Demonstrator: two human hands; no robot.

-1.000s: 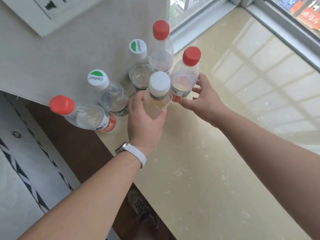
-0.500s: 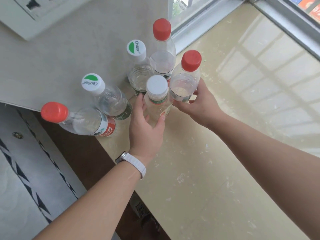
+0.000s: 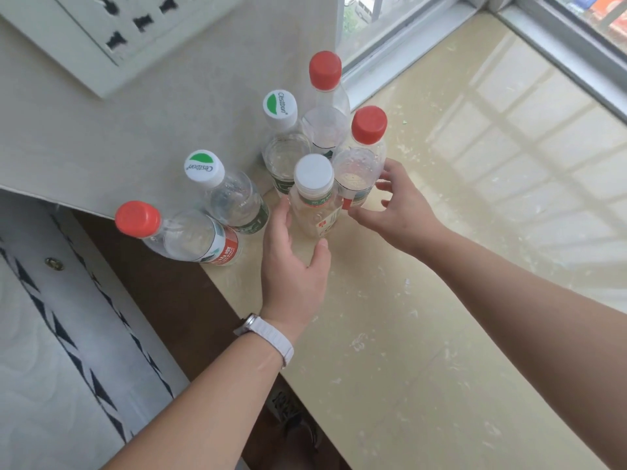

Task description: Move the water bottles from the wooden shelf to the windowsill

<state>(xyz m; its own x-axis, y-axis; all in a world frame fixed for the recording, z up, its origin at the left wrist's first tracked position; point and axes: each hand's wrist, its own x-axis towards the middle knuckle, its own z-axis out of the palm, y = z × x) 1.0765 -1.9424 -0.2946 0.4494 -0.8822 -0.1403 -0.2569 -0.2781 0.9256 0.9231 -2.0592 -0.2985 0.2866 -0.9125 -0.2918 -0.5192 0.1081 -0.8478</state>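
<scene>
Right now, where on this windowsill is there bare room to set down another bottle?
The windowsill is bare right of the bottle cluster, out to the window frame, and along its near side. It is crowded only in the corner by the wall, where the six stand close together.

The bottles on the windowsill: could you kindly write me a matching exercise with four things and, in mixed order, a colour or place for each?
Things:
1 leftmost bottle
2 rearmost bottle
3 yellowish bottle
4 watch strap

Colour or place:
A plain white cap, just ahead of the left hand
B white, worn just behind that hand
C red cap, at the left edge of the sill
D red cap, closest to the window frame

Pairs: 1-C, 2-D, 3-A, 4-B
</scene>
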